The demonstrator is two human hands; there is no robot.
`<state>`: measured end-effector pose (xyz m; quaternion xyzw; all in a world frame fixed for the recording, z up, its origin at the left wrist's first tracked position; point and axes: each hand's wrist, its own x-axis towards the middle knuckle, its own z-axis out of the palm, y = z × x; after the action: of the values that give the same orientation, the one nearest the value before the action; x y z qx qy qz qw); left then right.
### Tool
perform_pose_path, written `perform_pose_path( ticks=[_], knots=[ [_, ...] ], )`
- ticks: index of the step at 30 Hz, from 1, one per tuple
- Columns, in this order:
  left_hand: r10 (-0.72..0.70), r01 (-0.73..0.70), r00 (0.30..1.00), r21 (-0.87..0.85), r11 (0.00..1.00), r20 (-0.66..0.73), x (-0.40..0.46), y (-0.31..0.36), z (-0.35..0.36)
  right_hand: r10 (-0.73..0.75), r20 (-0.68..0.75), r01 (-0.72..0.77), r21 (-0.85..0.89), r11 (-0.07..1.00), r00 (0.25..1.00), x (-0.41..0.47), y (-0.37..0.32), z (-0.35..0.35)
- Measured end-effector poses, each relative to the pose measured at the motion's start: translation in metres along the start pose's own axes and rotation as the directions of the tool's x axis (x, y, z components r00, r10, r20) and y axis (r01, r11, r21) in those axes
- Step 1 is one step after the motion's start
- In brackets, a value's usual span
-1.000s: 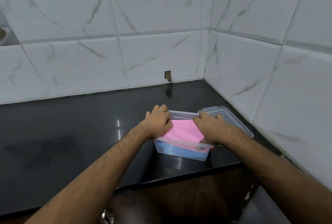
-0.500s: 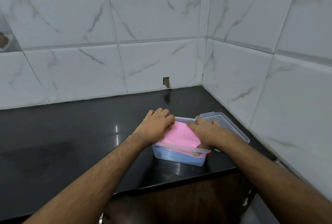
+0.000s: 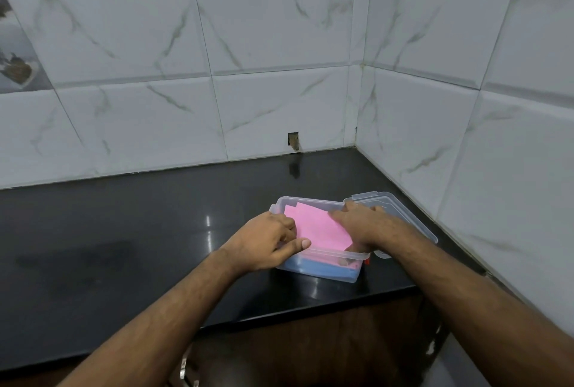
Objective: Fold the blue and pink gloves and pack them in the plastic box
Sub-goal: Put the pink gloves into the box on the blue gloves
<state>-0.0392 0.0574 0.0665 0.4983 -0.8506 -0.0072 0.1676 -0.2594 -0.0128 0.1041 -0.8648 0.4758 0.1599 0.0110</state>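
Pink glove (image 3: pixel 316 228) fills plastic box (image 3: pixel 326 271); both hands (image 3: pixel 267 245) (image 3: pixel 360 225) pressing flat, grasping nothing.

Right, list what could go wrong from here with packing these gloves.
1. The plastic box sits close to the front edge of the black counter; pressing down with the left hand and right hand could nudge it off.
2. The pink glove lies at the rim over the blue glove; a corner may stick out and get pinched.
3. The lid lies under the right wrist and could get knocked aside.
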Motion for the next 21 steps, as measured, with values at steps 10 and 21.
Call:
perform_pose_path(
  ticks=[10,21],
  knots=[
    [0.02,-0.04,0.991,-0.151,0.988,-0.135,0.002,-0.01,0.016,0.0,0.007,0.0,0.051,0.999,1.0,-0.004,0.004,0.0],
    [-0.158,0.209,0.906,0.091,0.974,-0.392,-0.02,-0.041,0.051,0.047,-0.425,0.183,0.483,0.857,0.904,-0.002,0.003,0.047]
  ],
)
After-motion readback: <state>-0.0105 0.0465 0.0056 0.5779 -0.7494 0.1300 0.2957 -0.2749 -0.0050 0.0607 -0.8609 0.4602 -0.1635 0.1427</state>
